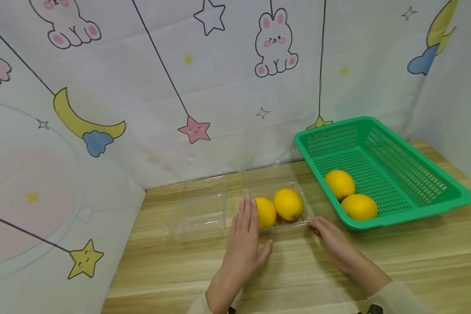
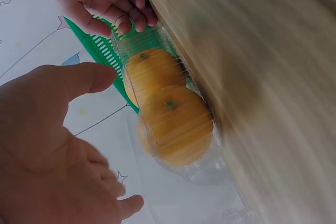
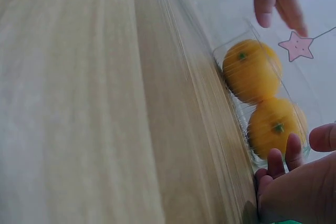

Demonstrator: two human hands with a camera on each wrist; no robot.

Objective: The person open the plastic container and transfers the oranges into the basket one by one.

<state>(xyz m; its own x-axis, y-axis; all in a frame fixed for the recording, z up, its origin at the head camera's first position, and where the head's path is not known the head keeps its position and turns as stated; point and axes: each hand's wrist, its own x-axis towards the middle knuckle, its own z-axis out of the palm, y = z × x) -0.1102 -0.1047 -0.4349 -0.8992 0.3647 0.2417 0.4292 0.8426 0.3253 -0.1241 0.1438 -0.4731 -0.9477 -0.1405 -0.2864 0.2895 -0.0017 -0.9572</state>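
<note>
Two oranges (image 1: pixel 288 204) sit side by side in a clear plastic clamshell box (image 3: pixel 220 48), whose lid (image 1: pixel 204 205) lies folded out to the left. My left hand (image 1: pixel 243 242) is held with straight fingers over the left side of the left orange (image 1: pixel 267 213), hiding part of it. In the left wrist view its thumb stands apart from the fingers, and nothing is in the palm. At the box's near right corner is my right hand (image 1: pixel 335 244). Its loosely bent fingers (image 3: pixel 294 151) touch the box end, with the thumb apart from them.
A green plastic basket (image 1: pixel 384 183) stands right of the box, with two more oranges (image 1: pixel 359 207) along its left side. Everything rests on a wood-grain table (image 1: pixel 172 270). Behind it hangs a white cloth (image 1: pixel 227 87) printed with rabbits, stars and moons.
</note>
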